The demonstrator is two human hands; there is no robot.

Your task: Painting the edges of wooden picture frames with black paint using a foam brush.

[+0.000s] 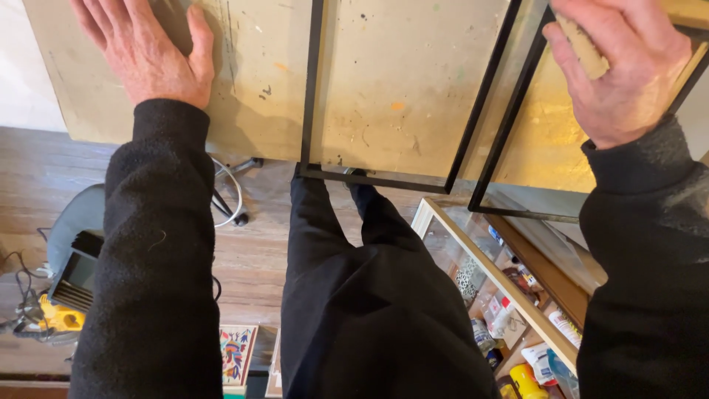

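My left hand lies flat, fingers spread, on a pale, paint-marked wooden tabletop. A black metal frame lies across the tabletop and juts past its front edge. A second black frame sits to the right over a gold-coloured panel. My right hand is closed around a small tan block pressed near that frame's upper corner. Black sleeves cover both arms, and my dark trousers show below the table edge.
Below is a wood-plank floor. At the left stand a grey chair, a dark box and a yellow tool with cables. A shelf unit with bottles and small items is at the lower right. A colourful patterned tile lies on the floor.
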